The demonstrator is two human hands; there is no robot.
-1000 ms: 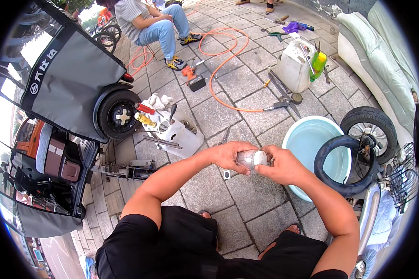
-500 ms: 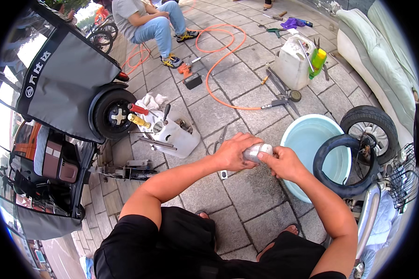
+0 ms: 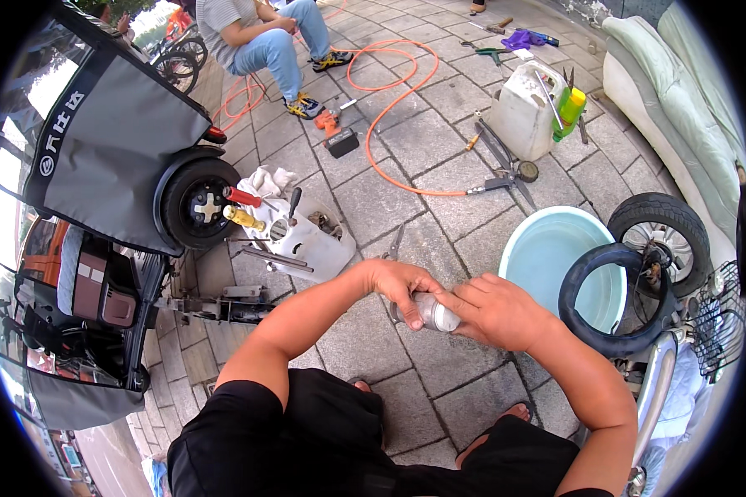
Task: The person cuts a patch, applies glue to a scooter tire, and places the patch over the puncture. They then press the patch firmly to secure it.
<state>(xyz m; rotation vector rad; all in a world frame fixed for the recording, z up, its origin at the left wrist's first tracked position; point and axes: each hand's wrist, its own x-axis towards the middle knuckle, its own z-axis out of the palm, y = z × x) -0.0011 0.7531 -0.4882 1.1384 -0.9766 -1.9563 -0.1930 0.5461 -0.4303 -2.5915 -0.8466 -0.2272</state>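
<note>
Both my hands are closed on a small clear jar point(image 3: 428, 311) with a pale lid, held above the paving in front of me. My left hand point(image 3: 399, 291) grips the body from the left, thumb laid across it. My right hand point(image 3: 493, 311) wraps round the lidded end from the right, fingers bent over it. A pair of scissors point(image 3: 396, 243) lies on the ground beyond my hands. Just right of them stands a pale blue basin point(image 3: 524, 257) of water.
A cut white jug of tools point(image 3: 327, 250), an orange drill point(image 3: 331, 132), an air hose point(image 3: 423, 189), a jerrycan point(image 3: 518, 120), a wheel point(image 3: 678, 219), an inner tube point(image 3: 588, 325), a covered vehicle point(image 3: 120, 178), a padded seat point(image 3: 671, 99). A seated person point(image 3: 269, 50) is at the back.
My hands and the jar have moved lower and a little left since half a second ago. My right hand's fingers have shifted up over the lidded end. The other person's posture is much the same.
</note>
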